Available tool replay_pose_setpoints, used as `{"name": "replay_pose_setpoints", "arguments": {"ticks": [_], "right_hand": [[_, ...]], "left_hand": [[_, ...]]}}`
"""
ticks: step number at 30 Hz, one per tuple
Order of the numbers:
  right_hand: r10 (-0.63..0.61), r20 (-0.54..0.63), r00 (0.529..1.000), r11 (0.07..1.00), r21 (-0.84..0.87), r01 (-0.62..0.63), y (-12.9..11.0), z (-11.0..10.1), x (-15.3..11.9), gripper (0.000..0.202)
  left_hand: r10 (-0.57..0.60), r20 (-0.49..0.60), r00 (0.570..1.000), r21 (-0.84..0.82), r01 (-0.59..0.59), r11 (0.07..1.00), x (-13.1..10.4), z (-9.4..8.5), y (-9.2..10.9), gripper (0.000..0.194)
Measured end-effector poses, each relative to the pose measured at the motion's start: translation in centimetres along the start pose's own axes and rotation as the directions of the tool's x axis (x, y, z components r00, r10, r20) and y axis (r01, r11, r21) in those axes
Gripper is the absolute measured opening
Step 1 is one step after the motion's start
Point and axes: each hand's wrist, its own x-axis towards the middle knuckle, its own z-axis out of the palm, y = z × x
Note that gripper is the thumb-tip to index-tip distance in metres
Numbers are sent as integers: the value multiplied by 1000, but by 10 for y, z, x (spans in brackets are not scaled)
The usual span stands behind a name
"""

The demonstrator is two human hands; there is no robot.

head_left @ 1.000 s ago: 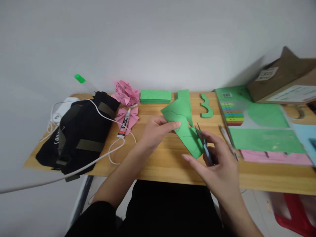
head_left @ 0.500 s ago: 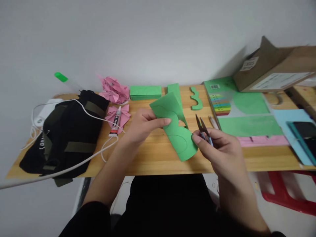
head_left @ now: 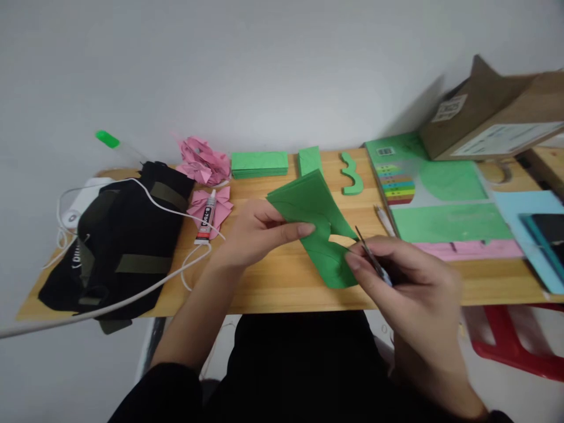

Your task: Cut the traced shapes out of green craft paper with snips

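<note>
A partly cut piece of green paper [head_left: 308, 202] with drawn curved lines is pinched at its left edge by my left hand [head_left: 268, 235], thumb on top. The paper is tilted above the table, and a cut gap opens on its right side. My right hand [head_left: 400, 276] holds small scissors [head_left: 374, 261] with the blades pointing up and left. Its thumb and finger also pinch the paper's lower right edge. Behind the paper lie a stack of green strips [head_left: 259, 163], a green folded piece [head_left: 309, 160] and a wavy green cut-out [head_left: 351, 174].
At left are a black bag [head_left: 123, 247], a white cable [head_left: 145, 288], crumpled pink paper [head_left: 205, 161] and a glue tube [head_left: 205, 220]. At right lie a pen [head_left: 384, 220], a green paper pack [head_left: 445, 220], a cardboard box [head_left: 497, 117] and a phone [head_left: 549, 232].
The paper has turned and its cut gap is spread wider, with the lower part pulled right. My right hand and scissors have moved slightly right and down.
</note>
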Motion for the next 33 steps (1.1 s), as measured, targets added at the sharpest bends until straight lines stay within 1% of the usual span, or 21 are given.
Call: {"name": "replay_pose_setpoints", "arguments": {"ticks": [2, 5, 9, 12, 14, 15, 17, 18, 20, 22, 24, 26, 27, 29, 31, 33], "right_hand": [[-88, 16, 996, 994, -65, 89, -3, -1, 0, 22], [-218, 42, 975, 962, -160, 222, -10, -3, -1, 24], [-358, 149, 922, 882, -271, 386, -18, -8, -4, 15], [-397, 206, 894, 833, -328, 446, -24, -10, -5, 16], [-382, 235, 894, 837, -321, 443, -25, -10, -5, 19], [-370, 237, 898, 847, -312, 431, -25, -9, -5, 20], [-338, 187, 922, 881, -283, 380, -20, -5, -4, 20], [-316, 147, 937, 904, -253, 344, -16, -3, -3, 19], [-235, 72, 969, 958, -155, 243, -5, 2, 0, 18], [-101, -3, 995, 994, -35, 101, 6, 7, 6, 17], [50, -29, 998, 993, 112, -46, 16, 11, 12, 14], [163, 6, 987, 951, 264, -159, 22, 14, 18, 12], [204, 44, 978, 921, 330, -207, 24, 14, 20, 14], [260, 133, 956, 853, 433, -292, 29, 13, 21, 25], [300, 230, 926, 790, 484, -376, 33, 10, 21, 37], [313, 304, 900, 754, 497, -431, 36, 7, 20, 41]], "left_hand": [[2, 8, 1000, -30, -2, 1000, -1, 0, -3, 9], [2, 14, 1000, -42, -1, 999, -3, 1, -7, 14], [43, 83, 996, -114, -33, 993, -6, -2, -13, 13], [100, 150, 984, -193, -71, 979, -7, -5, -19, 13], [103, 137, 985, -234, -69, 970, -7, -3, -21, 11], [87, 97, 991, -247, -61, 967, -7, 0, -21, 11], [16, -26, 1000, -263, -22, 964, -6, 7, -20, 14], [-31, -95, 995, -272, 4, 962, -5, 11, -20, 16], [-121, -203, 972, -296, 56, 953, -2, 18, -19, 18], [-177, -260, 949, -299, 95, 949, 2, 23, -18, 19], [-197, -294, 935, -261, 120, 958, 7, 25, -18, 21], [-201, -321, 925, -201, 141, 969, 10, 25, -18, 21], [-204, -333, 920, -177, 152, 972, 12, 25, -17, 22], [-221, -346, 912, -155, 176, 972, 13, 25, -15, 27], [-250, -336, 908, -171, 202, 964, 13, 26, -12, 28], [-285, -312, 906, -212, 226, 951, 13, 26, -10, 26]]}}
